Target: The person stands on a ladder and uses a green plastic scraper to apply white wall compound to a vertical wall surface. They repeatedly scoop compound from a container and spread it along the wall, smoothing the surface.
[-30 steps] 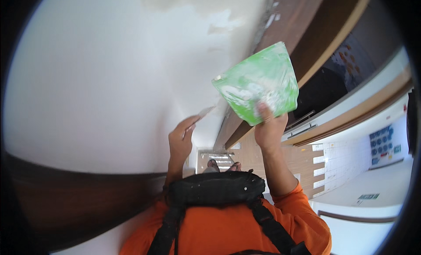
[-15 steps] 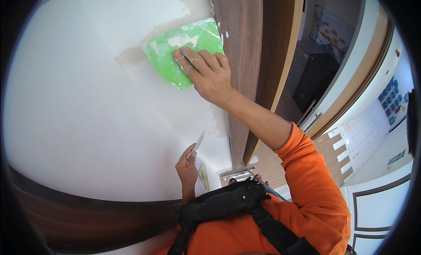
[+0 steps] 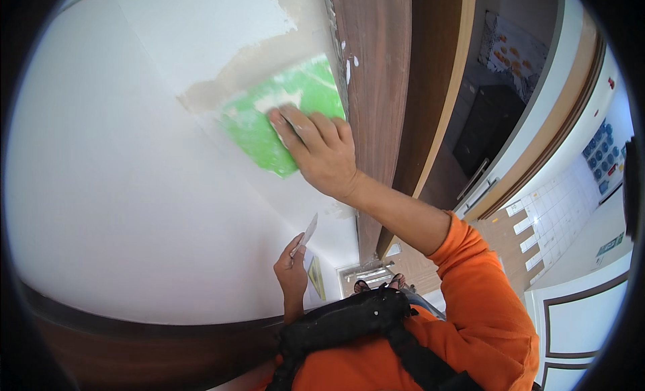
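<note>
My right hand (image 3: 327, 152) grips a green plastic putty spreader (image 3: 259, 141) smeared with white filler, its fingers spread over the face. The spreader lies against the white wall (image 3: 121, 189), its right corner close to the brown wooden door frame (image 3: 369, 89). Above it shows a damp-looking greyish-beige patch (image 3: 259, 52) with ragged edges. Lower down, my left hand (image 3: 291, 273) is closed around a thin, whitish flat scraper (image 3: 310, 230), tilted upward and held apart from the spreader. Its lower end is hidden by the fingers.
White smears dot the door frame's edge. Right of it stands a wooden door edge (image 3: 437, 89), with a dark room beyond. Below are a metal ladder-like step (image 3: 369, 273) and my feet in sandals. A dark brown band (image 3: 154, 351) runs along the wall at lower left.
My right hand has drawn the spreader downward along the wall, and more of the beige patch shows above it. The left hand keeps its grip on the scraper; the whole view has shifted slightly.
</note>
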The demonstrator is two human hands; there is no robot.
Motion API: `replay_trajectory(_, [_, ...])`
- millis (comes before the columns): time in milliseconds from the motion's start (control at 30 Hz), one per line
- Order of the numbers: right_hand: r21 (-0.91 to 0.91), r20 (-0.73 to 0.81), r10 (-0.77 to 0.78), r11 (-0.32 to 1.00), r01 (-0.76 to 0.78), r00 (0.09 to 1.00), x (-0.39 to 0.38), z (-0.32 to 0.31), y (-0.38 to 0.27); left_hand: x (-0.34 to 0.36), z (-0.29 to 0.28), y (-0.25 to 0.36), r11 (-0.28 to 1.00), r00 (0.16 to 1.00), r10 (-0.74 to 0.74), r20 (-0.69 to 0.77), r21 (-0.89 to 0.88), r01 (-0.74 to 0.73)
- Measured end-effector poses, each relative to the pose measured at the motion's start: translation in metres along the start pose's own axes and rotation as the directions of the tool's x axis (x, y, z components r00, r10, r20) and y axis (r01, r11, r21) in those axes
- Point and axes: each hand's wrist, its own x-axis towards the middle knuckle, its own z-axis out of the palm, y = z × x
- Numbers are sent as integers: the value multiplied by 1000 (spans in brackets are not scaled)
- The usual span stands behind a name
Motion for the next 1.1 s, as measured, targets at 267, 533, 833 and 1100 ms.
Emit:
replay_trajectory(267, [-56, 147, 63, 997, -55, 987, 53, 23, 28, -3, -3, -2, 997, 999, -44, 11, -59, 45])
replay_trajectory(533, [140, 161, 44, 988, -67, 986, -34, -3, -1, -2, -1, -2, 997, 998, -47, 31, -58, 49])
replay_trajectory(833, [-32, 70, 110, 994, -108, 991, 41, 32, 16, -3, -2, -1, 997, 998, -37, 48, -61, 40])
replay_trajectory(1100, [-47, 360, 165, 986, -159, 918, -109, 33, -20, -4, -4, -1, 996, 995, -75, 59, -52, 78])
